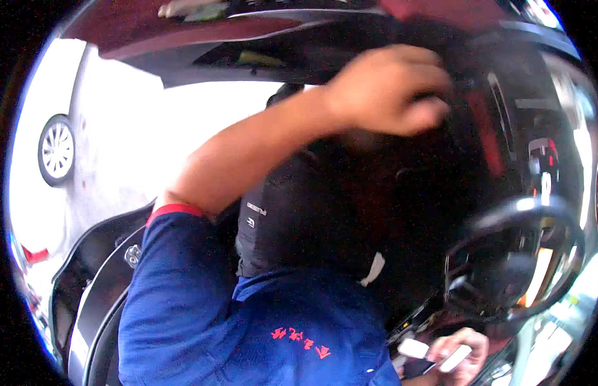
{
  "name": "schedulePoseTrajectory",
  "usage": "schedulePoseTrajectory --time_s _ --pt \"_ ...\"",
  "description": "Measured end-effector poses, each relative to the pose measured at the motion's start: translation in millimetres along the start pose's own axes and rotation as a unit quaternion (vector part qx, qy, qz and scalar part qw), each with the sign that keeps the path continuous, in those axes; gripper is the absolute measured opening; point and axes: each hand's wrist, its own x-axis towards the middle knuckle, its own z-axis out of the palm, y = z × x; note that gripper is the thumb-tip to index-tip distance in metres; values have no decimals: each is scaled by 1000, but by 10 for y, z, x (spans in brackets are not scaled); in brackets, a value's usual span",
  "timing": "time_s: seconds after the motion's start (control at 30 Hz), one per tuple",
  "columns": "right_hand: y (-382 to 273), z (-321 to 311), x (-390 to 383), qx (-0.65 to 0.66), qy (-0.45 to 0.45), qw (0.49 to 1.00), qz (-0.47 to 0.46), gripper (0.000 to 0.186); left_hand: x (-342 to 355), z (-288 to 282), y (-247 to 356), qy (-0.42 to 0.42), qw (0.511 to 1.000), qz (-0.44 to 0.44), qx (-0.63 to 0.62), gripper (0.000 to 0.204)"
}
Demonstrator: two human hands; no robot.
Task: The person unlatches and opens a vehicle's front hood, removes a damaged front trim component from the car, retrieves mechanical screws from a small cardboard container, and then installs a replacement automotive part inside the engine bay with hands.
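My left arm reaches across from the left, its sleeve dark blue with a red cuff. My left hand [395, 90] is slightly blurred, with its fingers curled in, above the dark car interior at the upper middle. Whether anything is inside those fingers is hidden. Low at the right edge of my shirt, my right hand [469, 354] is closed around a small white-and-dark object [454, 359]; its kind is not clear. A second white piece [413, 349] shows beside it, and I cannot tell whether the two are joined. The steering wheel [492, 222] is just beyond this hand.
An open dark car door panel [241, 61] spans the top left. The bright floor [119, 128] lies outside, where a white car's wheel [56, 150] shows. My black trousers [299, 225] fill the middle. A dashboard with a red-marked part [544, 161] runs along the right.
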Motion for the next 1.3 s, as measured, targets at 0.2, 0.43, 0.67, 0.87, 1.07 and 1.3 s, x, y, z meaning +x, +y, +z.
schedulePoseTrajectory --time_s 0.2,0.43,0.67,0.87,1.07,1.3 --pt "271 1242 1502 34 -64 997 40 68 -674 -2649 -1241 130 893 -38 430 19" --pt "294 1928 2628 -60 -50 988 130 76 -891 -3339 -1638 68 874 -80 474 25" --pt "197 2692 3242 -115 -186 963 155 73 -914 -3556 -1892 122 862 -61 489 23" --pt "161 3331 3664 -74 -295 943 135 69 -841 -3647 -2086 55 917 -117 378 36" --pt "-289 4441 4106 -102 -363 917 127 67 -798 -3571 -2530 137 930 -85 330 29" --pt "-750 6169 4507 -283 -426 858 -40 66 -744 -4093 -2529 77 982 -144 93 18"
